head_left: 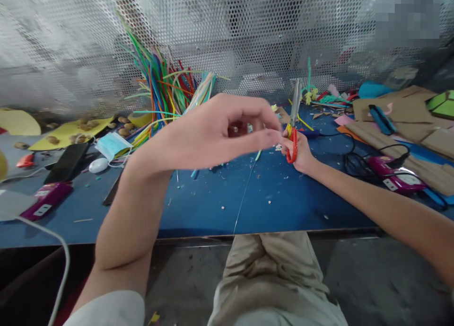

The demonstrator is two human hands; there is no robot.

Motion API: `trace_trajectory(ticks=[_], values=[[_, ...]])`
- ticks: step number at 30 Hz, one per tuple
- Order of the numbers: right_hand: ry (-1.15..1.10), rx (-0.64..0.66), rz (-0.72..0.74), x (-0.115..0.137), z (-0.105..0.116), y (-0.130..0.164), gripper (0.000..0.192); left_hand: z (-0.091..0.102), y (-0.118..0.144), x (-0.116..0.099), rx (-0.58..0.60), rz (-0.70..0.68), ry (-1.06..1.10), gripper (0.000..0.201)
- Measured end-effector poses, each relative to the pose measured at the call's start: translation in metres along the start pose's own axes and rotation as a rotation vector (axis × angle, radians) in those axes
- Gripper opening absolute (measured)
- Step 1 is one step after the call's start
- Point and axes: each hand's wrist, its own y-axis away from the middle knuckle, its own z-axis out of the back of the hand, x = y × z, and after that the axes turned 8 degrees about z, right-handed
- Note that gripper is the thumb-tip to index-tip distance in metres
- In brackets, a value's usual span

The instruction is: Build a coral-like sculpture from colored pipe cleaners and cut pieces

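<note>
My left hand (pixel 216 129) is raised over the blue table (pixel 198 207), fingers curled, thumb and forefinger pinched on the top end of a thin wire (pixel 245 193) that slants down to the table's front edge. My right hand (pixel 301 151) grips red-handled scissors (pixel 293 127), blades pointing up, right beside the left fingertips. What lies between the pinching fingers is too small to make out.
A bundle of coloured sticks (pixel 166 87) leans against the perforated metal wall (pixel 227 32). Left: a face mask (pixel 112 145), white mouse (pixel 98 165), black phone (pixel 67 161), magenta glue gun (pixel 46 200). Right: another magenta glue gun (pixel 393 174), black cable, cardboard sheets (pixel 407 127).
</note>
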Motion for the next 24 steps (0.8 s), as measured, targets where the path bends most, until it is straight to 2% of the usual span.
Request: trace_trajectory(ticks=[2,3,4,6,7,8,10,14,21,24], values=[[-0.050,-0.058,-0.014,0.002,-0.001,0.001,0.054,0.003,-0.020,0.034,-0.087,0.187,-0.397,0.033],[-0.079,-0.079,-0.026,0.004,-0.002,0.001,0.054,0.003,-0.029,0.052,-0.061,0.277,-0.543,0.036],[-0.102,-0.088,-0.039,0.005,-0.002,0.002,0.055,0.001,-0.037,0.070,0.026,0.355,-0.644,0.037],[-0.132,-0.083,-0.058,0.008,-0.003,0.002,0.055,-0.006,-0.052,0.102,0.292,0.436,-0.670,0.041],[-0.141,-0.078,-0.063,0.008,-0.003,0.003,0.055,-0.010,-0.058,0.116,0.379,0.425,-0.613,0.043],[-0.148,-0.074,-0.067,0.008,-0.003,0.003,0.055,-0.014,-0.064,0.127,0.451,0.431,-0.552,0.044],[-0.149,-0.071,-0.068,0.008,-0.003,0.002,0.055,-0.021,-0.072,0.144,0.503,0.464,-0.503,0.044],[-0.140,-0.060,-0.056,0.006,-0.002,0.002,0.052,-0.032,-0.078,0.164,0.444,0.474,-0.604,0.042],[-0.151,-0.071,-0.060,0.008,-0.001,0.002,0.051,-0.043,-0.085,0.184,0.305,0.172,-0.645,0.031],[-0.138,-0.083,-0.064,0.008,-0.001,0.002,0.050,-0.045,-0.086,0.188,0.193,0.154,-0.741,0.029]])
